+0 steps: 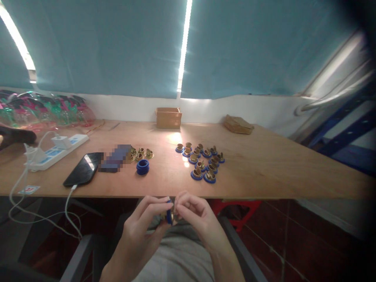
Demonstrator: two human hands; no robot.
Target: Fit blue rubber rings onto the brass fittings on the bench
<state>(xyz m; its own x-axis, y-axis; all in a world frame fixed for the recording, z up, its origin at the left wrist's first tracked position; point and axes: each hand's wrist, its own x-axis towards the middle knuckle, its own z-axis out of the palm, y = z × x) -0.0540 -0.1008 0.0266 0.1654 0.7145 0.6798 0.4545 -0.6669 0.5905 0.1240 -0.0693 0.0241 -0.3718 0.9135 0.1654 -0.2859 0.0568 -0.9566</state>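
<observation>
Just in front of the table's near edge, my left hand point(142, 225) grips a small brass fitting with a blue ring point(169, 214) round it, turned on its side. My right hand point(197, 214) is closed in a pinch against the fitting's right side; the fingers partly hide the contact. On the table ahead stand several blue rings point(142, 167) in a stack. Behind them lie several brass fittings point(149, 153) without rings. To the right is a group of brass fittings seated in blue rings point(196, 174), their small hinged-looking flaps raised.
A phone point(84, 169) on a charging cable, a pixelated dark item point(116, 158) and a white power strip point(58, 152) lie on the left. Plastic-wrapped items point(44, 111) sit behind. An open cardboard box point(168, 118) and a brown packet point(238, 124) stand along the wall.
</observation>
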